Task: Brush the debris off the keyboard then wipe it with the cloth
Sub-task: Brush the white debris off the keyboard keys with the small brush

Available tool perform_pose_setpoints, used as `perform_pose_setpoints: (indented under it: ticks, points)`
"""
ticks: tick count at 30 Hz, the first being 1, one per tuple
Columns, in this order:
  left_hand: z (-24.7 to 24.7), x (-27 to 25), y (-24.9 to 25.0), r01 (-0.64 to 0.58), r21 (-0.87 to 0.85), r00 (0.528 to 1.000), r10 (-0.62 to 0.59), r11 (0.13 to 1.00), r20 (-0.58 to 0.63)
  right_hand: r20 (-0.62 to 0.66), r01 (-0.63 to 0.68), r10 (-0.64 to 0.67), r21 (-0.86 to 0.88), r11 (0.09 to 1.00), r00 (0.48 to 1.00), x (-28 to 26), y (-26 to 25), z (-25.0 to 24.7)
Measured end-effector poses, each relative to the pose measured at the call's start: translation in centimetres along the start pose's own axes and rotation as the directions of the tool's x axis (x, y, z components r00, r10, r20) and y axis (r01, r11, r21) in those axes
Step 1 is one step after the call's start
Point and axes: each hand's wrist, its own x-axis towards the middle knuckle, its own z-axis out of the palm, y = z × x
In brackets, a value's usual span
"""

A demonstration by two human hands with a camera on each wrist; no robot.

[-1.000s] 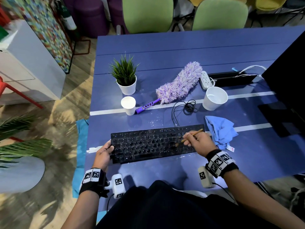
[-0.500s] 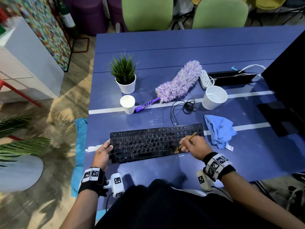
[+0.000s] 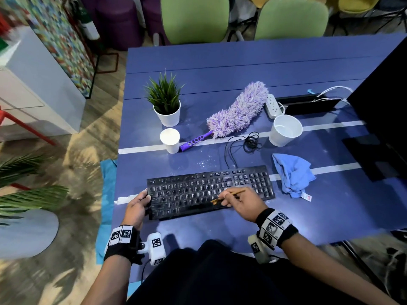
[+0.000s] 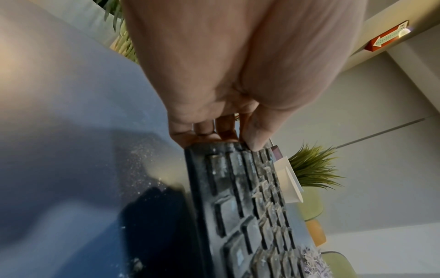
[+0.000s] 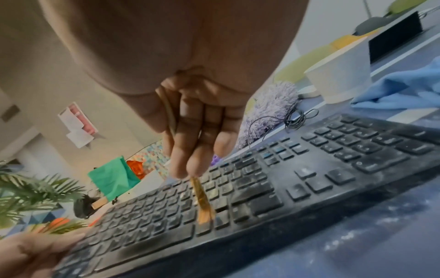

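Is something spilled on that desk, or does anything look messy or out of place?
Yes. Pale dust coats the black keyboard, and white specks are scattered on the blue table just behind it. The blue cloth lies crumpled at the keyboard's right end, and its black cable sits in a loose tangle. Nothing looks broken.

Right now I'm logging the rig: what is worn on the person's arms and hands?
Both forearms and hands are bare. Each wrist has a black band covered with white tiles bearing black square markers. A white camera pod, also marker-tagged, juts from each band, and a thin dark cable trails from the left one.
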Motion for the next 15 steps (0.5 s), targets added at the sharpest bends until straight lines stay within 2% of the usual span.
perform_pose_setpoints:
  ticks: [2, 4, 6, 9, 12, 15]
  points:
    - [-0.1, -0.2, 0.1, 0.01, -0.003, 1.0, -0.01, 1.0, -0.02, -0.046, -0.051, 0.05, -0.029, 0.998, 0.998, 0.4, 0.0, -0.3]
    - [-0.3, -0.1, 0.0, 0.015, 0.001, 1.0, -0.015, 1.0, -0.023, 0.026, -0.061, 0.061, -0.01, 0.998, 0.998, 0.6, -0.9, -0.1]
    - [-0.4, 0.0, 0.0, 0.018, 0.004, 1.0, -0.018, 1.0, -0.012, 0.05, -0.01, 0.008, 0.043, 0.999, 0.999, 1.2, -2.0, 0.6]
    - [0.3, -0.5, 0.4, 0.006, 0.001, 1.0, -0.006, 1.0, 0.014, -0.049, 0.058, -0.055, 0.079, 0.995, 0.997, 3.0, -3.6, 1.8]
    - [0.6, -1.2, 0.6, -0.027, -0.008, 0.999, 0.027, 1.0, 0.032, 0.057, 0.063, -0.071, 0.133, 0.989, 0.996, 4.1, -5.7, 3.2]
    - [0.9, -1.5, 1.0, -0.034, -0.008, 0.999, 0.034, 0.999, 0.03, 0.041, 0.113, -0.117, 0.083, 0.99, 0.992, 4.7, -6.9, 3.8]
